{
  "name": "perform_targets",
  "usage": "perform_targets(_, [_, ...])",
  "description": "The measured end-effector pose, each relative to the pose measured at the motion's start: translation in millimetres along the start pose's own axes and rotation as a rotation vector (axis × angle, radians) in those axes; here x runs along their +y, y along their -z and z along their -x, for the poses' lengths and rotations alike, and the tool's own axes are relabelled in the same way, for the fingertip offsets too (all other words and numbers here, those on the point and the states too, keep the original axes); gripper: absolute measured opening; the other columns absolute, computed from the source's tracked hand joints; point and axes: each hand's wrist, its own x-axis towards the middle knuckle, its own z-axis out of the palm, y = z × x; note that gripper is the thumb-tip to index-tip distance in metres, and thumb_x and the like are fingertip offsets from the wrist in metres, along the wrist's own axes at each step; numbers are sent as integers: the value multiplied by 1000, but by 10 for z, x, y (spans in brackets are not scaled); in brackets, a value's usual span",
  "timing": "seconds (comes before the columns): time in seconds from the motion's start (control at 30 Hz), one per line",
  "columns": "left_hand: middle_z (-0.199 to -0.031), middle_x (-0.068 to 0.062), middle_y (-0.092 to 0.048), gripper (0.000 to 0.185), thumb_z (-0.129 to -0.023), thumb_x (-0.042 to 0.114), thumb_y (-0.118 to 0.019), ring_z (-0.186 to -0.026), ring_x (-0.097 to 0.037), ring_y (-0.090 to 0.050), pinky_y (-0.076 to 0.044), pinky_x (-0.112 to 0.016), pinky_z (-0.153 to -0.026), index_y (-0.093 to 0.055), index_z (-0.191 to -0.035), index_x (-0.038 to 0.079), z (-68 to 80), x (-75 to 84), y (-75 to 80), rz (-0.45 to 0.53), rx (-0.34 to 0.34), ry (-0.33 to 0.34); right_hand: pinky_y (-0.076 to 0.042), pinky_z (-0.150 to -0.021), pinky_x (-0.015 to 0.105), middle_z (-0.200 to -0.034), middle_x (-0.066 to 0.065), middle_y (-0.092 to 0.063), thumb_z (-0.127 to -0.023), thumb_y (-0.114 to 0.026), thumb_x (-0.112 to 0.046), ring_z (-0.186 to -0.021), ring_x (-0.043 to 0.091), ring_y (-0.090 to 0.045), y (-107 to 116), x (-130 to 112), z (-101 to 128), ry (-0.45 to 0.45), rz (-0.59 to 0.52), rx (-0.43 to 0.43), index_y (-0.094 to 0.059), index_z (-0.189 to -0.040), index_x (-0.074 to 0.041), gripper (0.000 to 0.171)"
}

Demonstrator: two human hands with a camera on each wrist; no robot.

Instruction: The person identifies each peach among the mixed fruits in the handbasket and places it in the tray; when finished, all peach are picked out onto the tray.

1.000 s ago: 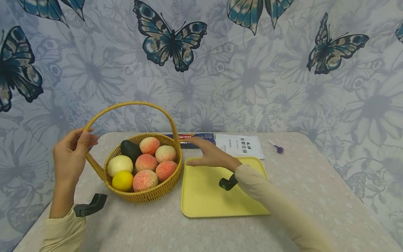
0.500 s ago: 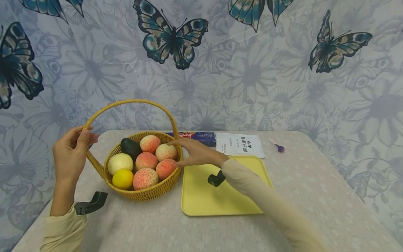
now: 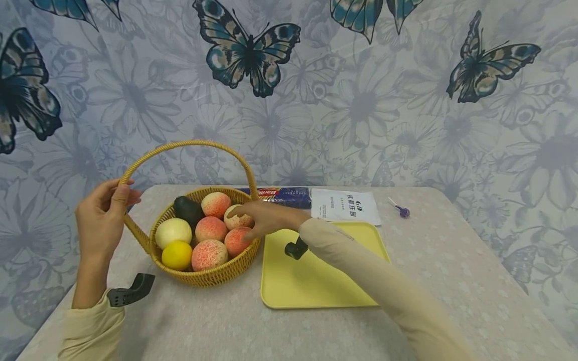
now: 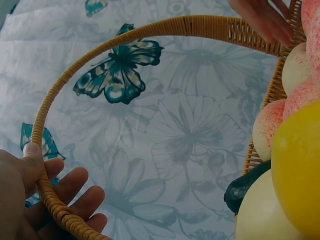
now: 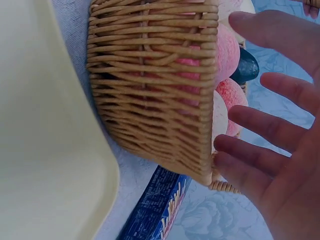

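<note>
My left hand (image 3: 100, 220) grips the side of the tall arched handle (image 4: 185, 26) of a yellow woven basket (image 3: 212, 279), thumb across it and fingers behind. Inside lie several pinkish peaches (image 3: 209, 255), a dark green avocado (image 3: 188, 211), a pale yellow round fruit (image 3: 173, 233) and a bright yellow lemon-like fruit (image 3: 177, 255). My right hand (image 3: 273, 218) reaches over the basket's right rim with fingers spread. Its fingertips overlap a pale peach (image 3: 237, 219), and the thumb lies by a redder peach (image 3: 237, 241). In the right wrist view its fingers (image 5: 270, 125) curve loosely beside the fruit.
A yellow tray (image 3: 316, 281) lies right of the basket, under my right forearm. Behind it are a blue Barilla spaghetti pack (image 3: 293, 197) and a white printed packet (image 3: 345, 206). A purple lollipop (image 3: 404, 212) lies farther right. A butterfly-patterned cloth (image 3: 361, 110) hangs behind the table.
My right hand has moved left from above the tray to over the peaches at the basket's right side. The left hand keeps its hold on the handle.
</note>
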Motion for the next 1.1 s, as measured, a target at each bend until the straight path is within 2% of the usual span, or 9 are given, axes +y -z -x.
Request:
perform_targets(0.2, [-83,20,-62,30,-98,24,-56,-78,6,-63,-47,-4,-75,-66,-117,3,5,-2,-1,-12,1,-2,-48,-92,25,-134,5,-55,-86,-72,-24,-119,17,-55,-7,-71,-73,-32,-9,-72,-47,-141,-17,61])
perform_targets(0.43, [-83,19,-62,32,-98,26,-55,-78,5,-62,-47,-4,-75,-66,-118,4,8,11,0,-14,0,14,-47,-94,25,-135,-1,-54,-86,-71,-26,-121,14,-53,-5,-122,-131,-81,38,-144,-47,-141,-21,61])
perform_targets(0.73, [-80,20,-62,30,-98,25,-56,-75,6,-62,-46,-5,-72,-67,-117,4,9,1,3,-12,8,4,-48,-88,25,-127,-1,-57,-85,-73,-27,-111,13,-54,-17,-166,-227,-117,125,-170,-55,-132,-19,51])
perform_targets(1.1, [-81,19,-62,31,-98,25,-56,-76,5,-62,-47,-5,-74,-66,-117,4,3,14,-1,-13,3,5,-47,-84,26,-120,-4,-58,-83,-73,-41,-101,12,-54,-13,-243,-254,-217,270,-199,-56,-130,-25,52])
